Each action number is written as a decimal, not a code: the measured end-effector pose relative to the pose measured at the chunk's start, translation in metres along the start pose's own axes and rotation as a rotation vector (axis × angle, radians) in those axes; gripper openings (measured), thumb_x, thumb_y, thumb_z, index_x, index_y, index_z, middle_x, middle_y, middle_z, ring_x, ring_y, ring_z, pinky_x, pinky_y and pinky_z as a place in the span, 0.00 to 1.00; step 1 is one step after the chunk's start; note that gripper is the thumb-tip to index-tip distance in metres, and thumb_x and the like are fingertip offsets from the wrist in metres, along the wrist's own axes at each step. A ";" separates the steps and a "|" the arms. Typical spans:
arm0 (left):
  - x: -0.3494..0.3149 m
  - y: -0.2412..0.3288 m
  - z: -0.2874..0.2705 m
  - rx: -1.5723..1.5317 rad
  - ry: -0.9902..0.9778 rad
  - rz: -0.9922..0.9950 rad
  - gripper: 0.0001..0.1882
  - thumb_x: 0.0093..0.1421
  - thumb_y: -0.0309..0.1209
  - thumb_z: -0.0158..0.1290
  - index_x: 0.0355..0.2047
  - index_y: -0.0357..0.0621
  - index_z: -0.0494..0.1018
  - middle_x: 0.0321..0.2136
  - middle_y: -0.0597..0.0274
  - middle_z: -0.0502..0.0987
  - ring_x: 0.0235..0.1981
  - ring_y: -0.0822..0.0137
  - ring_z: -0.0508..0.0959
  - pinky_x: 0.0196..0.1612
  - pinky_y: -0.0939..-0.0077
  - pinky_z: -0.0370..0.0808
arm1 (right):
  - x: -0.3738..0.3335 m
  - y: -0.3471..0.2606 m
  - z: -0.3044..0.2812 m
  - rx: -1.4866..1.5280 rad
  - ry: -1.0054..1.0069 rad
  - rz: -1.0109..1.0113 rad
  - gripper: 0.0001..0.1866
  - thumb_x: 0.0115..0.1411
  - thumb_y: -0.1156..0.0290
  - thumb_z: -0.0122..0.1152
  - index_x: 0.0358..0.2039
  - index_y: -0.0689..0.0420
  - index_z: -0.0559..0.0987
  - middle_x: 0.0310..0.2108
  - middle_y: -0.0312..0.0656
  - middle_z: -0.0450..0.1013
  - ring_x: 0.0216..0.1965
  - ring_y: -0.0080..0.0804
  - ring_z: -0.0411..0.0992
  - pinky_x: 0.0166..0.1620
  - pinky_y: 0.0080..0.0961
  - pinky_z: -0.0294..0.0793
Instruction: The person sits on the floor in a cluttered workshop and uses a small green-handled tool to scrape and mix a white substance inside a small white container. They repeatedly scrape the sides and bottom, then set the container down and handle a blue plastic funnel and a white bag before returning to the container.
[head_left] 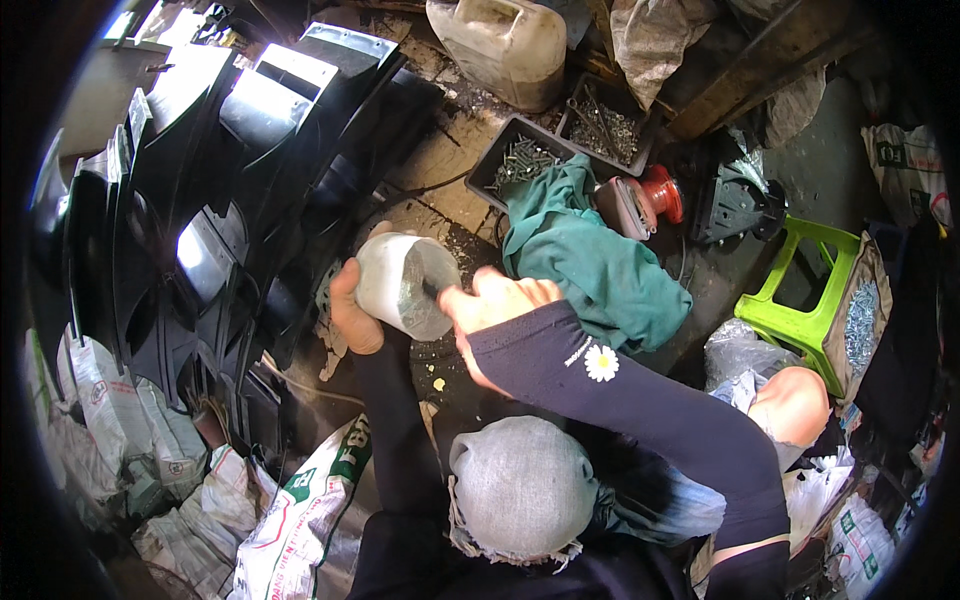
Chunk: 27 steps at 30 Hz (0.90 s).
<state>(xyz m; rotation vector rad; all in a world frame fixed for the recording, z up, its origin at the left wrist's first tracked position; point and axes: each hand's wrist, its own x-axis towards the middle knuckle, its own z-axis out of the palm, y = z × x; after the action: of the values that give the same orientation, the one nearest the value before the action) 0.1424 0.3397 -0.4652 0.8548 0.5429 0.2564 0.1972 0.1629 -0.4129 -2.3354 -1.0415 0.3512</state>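
My left hand (352, 312) is wrapped round the side of a white, round, translucent plastic tub (385, 280), held tilted with its opening toward the right. My right hand (490, 305) is at that opening, its fingers bent and closed at the rim. A small dark thing shows by the fingertips, too little of it to name. Both forearms wear black sleeves, the right one with a white flower print. Just right of my right hand lies a crumpled green cloth (590, 260).
Stacked glossy black curved panels (290, 110) stand at left. Beyond the cloth are a grey bin of screws (520, 160), another bin of small metal parts (605, 125) and a whitish jerrycan (500, 50). A lime-green stool (800, 285) stands at right; printed white sacks (310, 520) lie at lower left.
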 end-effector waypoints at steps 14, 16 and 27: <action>-0.005 -0.008 -0.006 0.014 -0.082 0.102 0.38 0.54 0.48 0.49 0.57 0.31 0.62 0.49 0.41 0.71 0.48 0.50 0.74 0.52 0.60 0.71 | -0.006 0.011 -0.002 0.229 -0.112 -0.037 0.09 0.55 0.67 0.55 0.37 0.52 0.75 0.22 0.43 0.70 0.25 0.47 0.73 0.32 0.45 0.70; -0.004 -0.006 -0.009 -0.098 -0.132 0.130 0.39 0.54 0.49 0.49 0.58 0.32 0.61 0.50 0.41 0.70 0.48 0.51 0.74 0.52 0.60 0.72 | -0.003 0.012 -0.002 0.399 -0.096 0.004 0.08 0.56 0.68 0.54 0.36 0.52 0.75 0.20 0.43 0.69 0.24 0.47 0.72 0.30 0.45 0.70; -0.004 -0.004 -0.014 -0.303 -0.469 0.128 0.38 0.54 0.50 0.49 0.60 0.39 0.62 0.56 0.44 0.62 0.52 0.48 0.69 0.52 0.56 0.71 | -0.016 0.003 0.009 0.612 -0.003 0.032 0.08 0.56 0.67 0.57 0.36 0.51 0.76 0.17 0.46 0.71 0.23 0.44 0.74 0.28 0.44 0.71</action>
<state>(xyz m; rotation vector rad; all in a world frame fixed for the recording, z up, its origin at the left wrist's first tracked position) 0.1310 0.3447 -0.4743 0.6251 0.0082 0.2371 0.1842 0.1525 -0.4214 -1.8000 -0.7590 0.5923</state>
